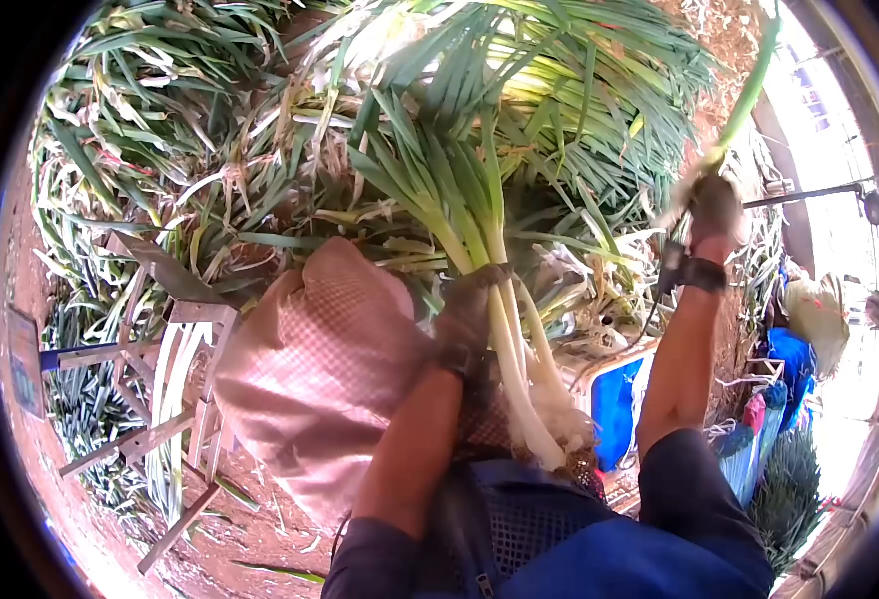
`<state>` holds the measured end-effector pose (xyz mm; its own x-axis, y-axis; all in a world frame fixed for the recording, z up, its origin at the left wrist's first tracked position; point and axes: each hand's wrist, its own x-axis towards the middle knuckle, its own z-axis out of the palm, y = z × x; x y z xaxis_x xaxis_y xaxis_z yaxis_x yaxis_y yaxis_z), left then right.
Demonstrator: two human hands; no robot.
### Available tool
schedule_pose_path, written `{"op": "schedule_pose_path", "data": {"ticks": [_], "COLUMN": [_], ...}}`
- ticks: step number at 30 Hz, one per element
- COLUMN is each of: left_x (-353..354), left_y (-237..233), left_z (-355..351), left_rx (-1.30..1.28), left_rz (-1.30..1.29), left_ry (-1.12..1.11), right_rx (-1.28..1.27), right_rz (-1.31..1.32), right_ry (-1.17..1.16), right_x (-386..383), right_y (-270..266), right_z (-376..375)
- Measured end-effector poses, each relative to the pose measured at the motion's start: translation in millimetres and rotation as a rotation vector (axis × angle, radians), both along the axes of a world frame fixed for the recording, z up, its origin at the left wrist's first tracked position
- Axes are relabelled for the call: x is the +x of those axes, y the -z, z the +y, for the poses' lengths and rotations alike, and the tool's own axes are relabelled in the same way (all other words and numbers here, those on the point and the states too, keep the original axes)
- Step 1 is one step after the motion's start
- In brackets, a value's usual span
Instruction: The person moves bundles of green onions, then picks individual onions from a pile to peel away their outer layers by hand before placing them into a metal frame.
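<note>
My left hand, in a dark glove, is wrapped round a few long green onions above my lap. Their leaves fan away from me, and the white stems and roots point toward my body. Out to the right, my right hand, also gloved and somewhat blurred, is closed on a peeled green onion leaf that trails upward. A pink checked cloth lies over my leg beside the left forearm.
A large heap of green onions lies ahead, among scattered peelings. A metal frame with onion stalks stands at left. At right are a blue container, a thin dark bar and a bundle of leaves.
</note>
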<state>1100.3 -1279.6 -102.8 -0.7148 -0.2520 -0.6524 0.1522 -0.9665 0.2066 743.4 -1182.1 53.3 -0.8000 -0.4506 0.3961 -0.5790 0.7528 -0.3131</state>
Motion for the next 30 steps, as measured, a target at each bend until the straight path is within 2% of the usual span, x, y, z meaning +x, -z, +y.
{"op": "schedule_pose_path", "data": {"ticks": [1,3,4,5,6,8,9,11,12,14,15,17,19,20,21,23,25,26,27,28,29,30], "left_x": [0,0,1,1,0,-1,-1,-1,0,1,1,0,-6,-8,-6,-4,-6,-7,-7,-6,-5,-7], "left_y": [5,16,22,26,28,29,29,27,20,8,6,8,17,22,18,1,2,3,-1,-10,-16,-10], "left_z": [3,3,3,3,3,2,1,2,1,2,2,2,2,2,2,-1,0,1,-2,-3,-4,-3], "left_rx": [0.012,0.02,0.018,0.015,0.014,0.029,0.028,-0.056,-0.057,-0.075,-0.071,-0.042,-0.039,-0.037,-0.03,-0.021,-0.02,-0.02,-0.016,-0.001,0.011,-0.053], "left_rz": [0.074,0.143,0.211,0.281,0.277,0.325,0.321,0.162,0.161,0.117,0.114,0.116,0.116,0.114,0.111,0.046,0.096,0.141,0.144,0.113,0.08,0.009], "left_ry": [-0.029,-0.069,-0.04,-0.006,0.0,0.025,0.024,0.074,0.072,-0.007,-0.008,-0.014,-0.018,-0.017,-0.014,-0.017,-0.035,-0.07,-0.068,-0.084,-0.099,-0.092], "right_rx": [0.146,-0.098,-0.063,-0.203,-0.032,0.114,0.111,0.553,0.553,0.899,0.903,0.637,0.135,-0.239,-0.639,-1.046,-0.393,-0.164,-0.091,-0.006,0.017,0.052], "right_rz": [0.137,-0.36,-0.364,-0.916,-0.834,-0.675,-0.679,-0.803,-0.803,-0.66,-0.665,-0.636,-0.411,-1.111,-1.783,-1.697,-1.241,-1.409,-1.459,-1.788,-2.256,-2.177], "right_ry": [0.065,-0.182,-0.371,-0.408,-0.516,-0.795,-0.797,-0.786,-0.789,-0.968,-0.97,-0.998,-1.243,-1.163,-0.941,-0.556,0.005,-0.039,-0.106,-0.162,-0.195,-0.115], "right_x": [-21,40,62,97,128,162,167,169,165,158,157,147,125,102,75,20,49,54,92,106,115,149], "right_y": [36,52,67,68,66,77,88,105,110,117,120,119,106,103,101,129,117,130,126,143,184,173], "right_z": [2,-12,-24,-42,-63,-98,-117,-155,-170,-189,-187,-180,-157,-143,-125,-78,-49,-26,-9,19,45,56]}}
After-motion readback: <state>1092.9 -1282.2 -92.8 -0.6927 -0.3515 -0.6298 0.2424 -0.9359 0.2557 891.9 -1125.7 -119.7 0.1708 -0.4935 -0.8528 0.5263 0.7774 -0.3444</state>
